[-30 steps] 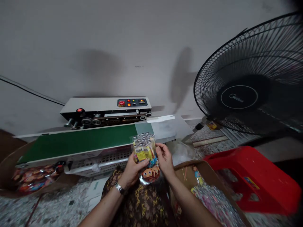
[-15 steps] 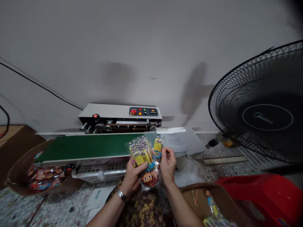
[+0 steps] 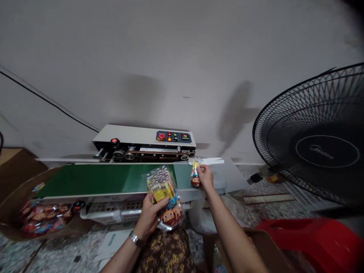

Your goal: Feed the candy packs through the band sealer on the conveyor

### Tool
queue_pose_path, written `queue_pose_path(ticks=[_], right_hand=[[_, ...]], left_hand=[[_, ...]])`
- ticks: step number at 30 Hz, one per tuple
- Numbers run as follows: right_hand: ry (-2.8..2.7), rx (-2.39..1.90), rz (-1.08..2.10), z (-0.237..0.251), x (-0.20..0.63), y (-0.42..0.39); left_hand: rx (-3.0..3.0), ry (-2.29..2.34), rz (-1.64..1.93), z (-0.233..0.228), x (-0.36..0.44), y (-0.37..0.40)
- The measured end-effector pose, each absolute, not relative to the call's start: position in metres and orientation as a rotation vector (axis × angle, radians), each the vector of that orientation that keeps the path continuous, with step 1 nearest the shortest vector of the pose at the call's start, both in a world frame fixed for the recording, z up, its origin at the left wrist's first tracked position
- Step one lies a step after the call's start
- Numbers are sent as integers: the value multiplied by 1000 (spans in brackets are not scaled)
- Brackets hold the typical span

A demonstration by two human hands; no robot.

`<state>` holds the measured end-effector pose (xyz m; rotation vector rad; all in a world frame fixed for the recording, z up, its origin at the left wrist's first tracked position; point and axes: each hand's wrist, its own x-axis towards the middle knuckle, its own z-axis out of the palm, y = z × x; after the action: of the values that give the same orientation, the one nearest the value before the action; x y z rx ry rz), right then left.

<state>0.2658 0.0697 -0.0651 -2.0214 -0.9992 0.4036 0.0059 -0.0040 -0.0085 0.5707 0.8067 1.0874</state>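
Landmark for all positions: the green belt (image 3: 108,177) of the sealing machine.

Off the belt's left end, lower down: a brown box (image 3: 17,206) holding colourful sealed packets (image 3: 42,220). Nothing of the hands reaches that side.

Behind the belt, against the wall: the sealer head (image 3: 142,144), with a control panel (image 3: 172,137) carrying a red button and small lights. Its slot runs parallel to the belt's long axis, left to right.

In front of the belt, near its right half: left hand (image 3: 149,212), fingers curled shut around a stack of packets (image 3: 163,193). The stack stands roughly upright, tilted a little leftward, its top overlapping the belt's near edge in view. Watch on that wrist.

At the belt's right end: right hand (image 3: 205,177), arm extended, thumb and fingertips pinched on a single packet (image 3: 195,174). The packet's long axis points away from the body, across the belt, its top toward the sealer slot. It sits where green belt meets the grey feed plate (image 3: 227,178). I cannot tell whether it lies on the surface or hangs just above.

Right hand is clearly the nearer to the slot. Belt leftward of the packet is bare.

Right of the belt: a black fan (image 3: 315,144), well apart; a red stool (image 3: 321,242) lower down.
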Motion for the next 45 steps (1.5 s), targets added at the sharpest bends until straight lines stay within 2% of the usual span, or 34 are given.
queue_pose_path(ticks=[4,9,13,18,22,25,35,39,45], right_hand=[[-1097,-2102,397,-69,258,86],[-1261,-2133,365,-51,235,95],[-1402,-1940,201,-30,216,77],[-1448,-1440,646,-5,186,35],[-1608,-1459,503,11,165,12],[-1530,-1525,415,13,158,6],[-1353,-1416,713,6,169,26],[-1461,-1425,622,11,165,27],[-1196,-1533,394,3,152,19]], left_hand=[[561,812,1083,-10,5,-3],[569,793,1082,-12,6,-2],[592,756,1063,-11,7,1],[591,735,1072,-12,9,3],[588,722,1090,-14,15,2],[571,713,1104,-14,19,0],[602,669,1046,-21,12,-3],[593,654,1039,-19,13,-5],[547,652,1051,-13,15,-5]])
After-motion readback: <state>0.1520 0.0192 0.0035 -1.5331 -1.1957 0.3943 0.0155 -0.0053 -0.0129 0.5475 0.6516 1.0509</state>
